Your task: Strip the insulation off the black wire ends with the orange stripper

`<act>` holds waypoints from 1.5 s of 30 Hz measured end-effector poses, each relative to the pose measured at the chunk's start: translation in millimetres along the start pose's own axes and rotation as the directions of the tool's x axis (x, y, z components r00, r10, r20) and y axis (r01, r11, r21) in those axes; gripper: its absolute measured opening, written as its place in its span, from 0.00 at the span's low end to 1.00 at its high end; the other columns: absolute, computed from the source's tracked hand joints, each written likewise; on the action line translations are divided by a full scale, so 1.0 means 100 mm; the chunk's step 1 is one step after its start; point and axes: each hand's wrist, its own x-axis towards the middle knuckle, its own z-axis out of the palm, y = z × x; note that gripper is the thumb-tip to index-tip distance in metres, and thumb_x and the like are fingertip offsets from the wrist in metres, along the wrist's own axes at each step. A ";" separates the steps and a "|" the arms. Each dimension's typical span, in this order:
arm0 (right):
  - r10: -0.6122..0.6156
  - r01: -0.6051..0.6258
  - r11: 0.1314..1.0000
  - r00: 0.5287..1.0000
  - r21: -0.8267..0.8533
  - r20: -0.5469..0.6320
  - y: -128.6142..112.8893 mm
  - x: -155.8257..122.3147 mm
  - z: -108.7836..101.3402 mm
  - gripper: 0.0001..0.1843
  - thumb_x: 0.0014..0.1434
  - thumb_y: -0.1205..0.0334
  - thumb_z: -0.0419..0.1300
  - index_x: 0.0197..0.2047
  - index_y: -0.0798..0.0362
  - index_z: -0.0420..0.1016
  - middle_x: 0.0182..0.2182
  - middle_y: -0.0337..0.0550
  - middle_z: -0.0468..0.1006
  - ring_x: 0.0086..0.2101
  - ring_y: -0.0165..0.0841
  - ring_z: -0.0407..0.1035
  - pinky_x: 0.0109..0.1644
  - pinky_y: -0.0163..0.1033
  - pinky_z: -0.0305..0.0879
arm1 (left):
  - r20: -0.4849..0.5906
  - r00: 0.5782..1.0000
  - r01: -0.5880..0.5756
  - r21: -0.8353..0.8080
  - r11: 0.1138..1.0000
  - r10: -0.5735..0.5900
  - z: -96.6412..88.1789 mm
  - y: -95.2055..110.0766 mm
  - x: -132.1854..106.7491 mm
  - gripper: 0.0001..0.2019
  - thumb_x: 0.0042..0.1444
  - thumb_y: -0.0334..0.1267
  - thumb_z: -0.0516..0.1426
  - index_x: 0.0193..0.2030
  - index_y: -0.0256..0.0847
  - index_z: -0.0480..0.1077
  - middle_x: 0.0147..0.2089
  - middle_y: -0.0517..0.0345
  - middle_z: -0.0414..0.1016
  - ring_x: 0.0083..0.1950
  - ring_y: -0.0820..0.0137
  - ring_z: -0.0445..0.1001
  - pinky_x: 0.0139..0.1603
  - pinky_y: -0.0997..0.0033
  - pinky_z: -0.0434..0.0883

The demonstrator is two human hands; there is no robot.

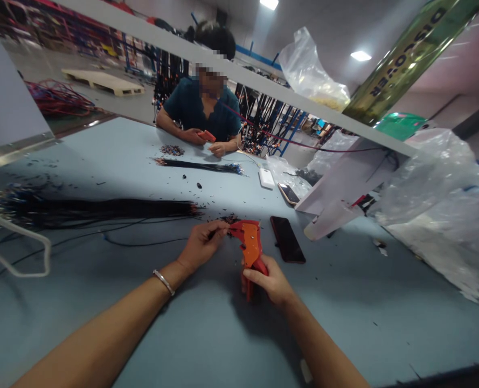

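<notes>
My right hand (270, 281) is wrapped round the handles of a red and orange wire stripper (249, 247), which stands upright on the blue table (207, 334). My left hand (202, 246), with a bracelet on its wrist, pinches the end of a thin black wire (142, 244) and holds it at the stripper's jaws. The wire trails off to the left across the table. Small dark bits of stripped insulation (229, 219) lie just beyond the jaws.
A long bundle of black wires (102, 209) lies to the left. A dark phone (286, 239) rests right of the stripper; another phone (288, 193) and a white box (266, 178) lie farther back. A person sits across the table. Plastic bags (433, 199) pile up at right.
</notes>
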 end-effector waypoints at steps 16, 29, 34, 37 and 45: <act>0.000 0.000 1.000 1.000 0.006 0.023 0.05 0.03 -0.02 0.19 0.49 0.49 0.65 0.33 0.54 0.66 0.18 0.35 0.70 0.17 0.29 0.66 0.17 0.32 0.63 | 0.037 0.996 0.078 0.018 0.997 -0.079 0.01 0.05 0.02 0.12 0.57 0.41 0.52 0.29 0.37 0.72 0.23 0.62 0.68 0.26 0.74 0.64 0.29 0.76 0.62; -0.031 0.032 0.998 0.999 -0.056 0.008 0.05 0.05 0.01 0.20 0.52 0.46 0.63 0.28 0.55 0.66 0.17 0.35 0.69 0.16 0.28 0.66 0.17 0.31 0.63 | -0.003 1.000 0.030 0.086 0.996 -0.029 0.03 0.04 0.00 0.12 0.57 0.39 0.51 0.29 0.37 0.70 0.24 0.62 0.68 0.27 0.74 0.65 0.30 0.76 0.63; -0.054 0.055 0.996 0.999 -0.075 0.005 0.07 0.05 0.01 0.20 0.52 0.46 0.62 0.28 0.55 0.66 0.17 0.35 0.69 0.16 0.27 0.65 0.17 0.30 0.61 | -0.006 1.000 0.024 0.107 0.994 -0.024 0.03 0.04 -0.01 0.11 0.57 0.39 0.51 0.30 0.37 0.70 0.24 0.62 0.69 0.28 0.74 0.66 0.30 0.76 0.63; -0.057 0.058 0.995 0.998 -0.085 0.007 0.06 0.06 0.02 0.20 0.52 0.45 0.62 0.29 0.54 0.65 0.16 0.35 0.69 0.15 0.27 0.65 0.16 0.30 0.61 | -0.006 1.000 0.015 0.113 0.993 -0.014 0.03 0.04 0.00 0.12 0.58 0.39 0.51 0.29 0.37 0.70 0.24 0.62 0.68 0.27 0.74 0.66 0.30 0.76 0.63; -0.057 0.053 0.991 0.998 -0.127 -0.032 0.06 0.05 0.05 0.21 0.52 0.44 0.61 0.26 0.54 0.64 0.15 0.35 0.69 0.15 0.27 0.65 0.17 0.31 0.61 | 0.006 1.000 0.021 0.117 0.993 -0.022 0.04 0.02 0.00 0.12 0.58 0.39 0.50 0.29 0.37 0.70 0.23 0.63 0.68 0.26 0.75 0.65 0.29 0.77 0.62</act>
